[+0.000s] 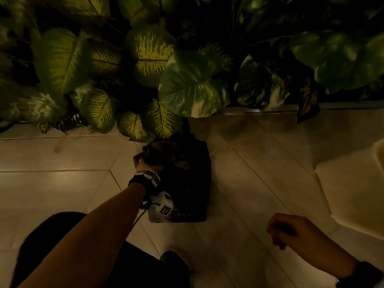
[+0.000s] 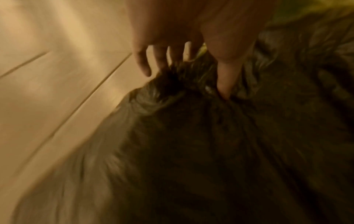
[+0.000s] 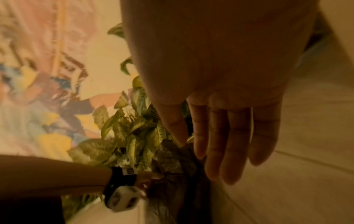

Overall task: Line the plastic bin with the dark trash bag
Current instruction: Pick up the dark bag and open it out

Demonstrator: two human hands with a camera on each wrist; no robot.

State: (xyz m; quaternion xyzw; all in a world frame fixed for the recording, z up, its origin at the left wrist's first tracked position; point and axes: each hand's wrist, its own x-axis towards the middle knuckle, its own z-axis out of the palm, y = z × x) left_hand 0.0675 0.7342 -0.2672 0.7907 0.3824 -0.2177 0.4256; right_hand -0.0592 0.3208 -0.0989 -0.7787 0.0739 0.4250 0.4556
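Down on the tiled floor (image 1: 62, 183), right at the foot of the big variegated leaves (image 1: 149, 53), sits the dark trash bag (image 1: 187, 183), a rumpled dark mass standing on the tiles, and the left hand (image 1: 145, 161) is right on its top left corner. From the left wrist view the bag (image 2: 210, 151) fills the space under the palm, its plastic gathered into a bunch just below the fingers (image 2: 142, 63); the thumb (image 2: 227, 78) digs down into the folds beside that bunch while the other fingers curl around the far side of it, so the left hand (image 2: 182, 50) is pinching a gathered fold of the bag. Whether a bin stands under the plastic cannot be made out in this dim light. The right hand (image 1: 291, 229) hangs well apart from the bag, off to the right above bare tile, holding nothing; in the head view its fingers look loosely curled, and the right wrist view shows the right hand (image 3: 226, 121) relaxed with fingers extended downward, touching nothing. A pale rounded object (image 1: 379, 154) peeks in at the right edge.
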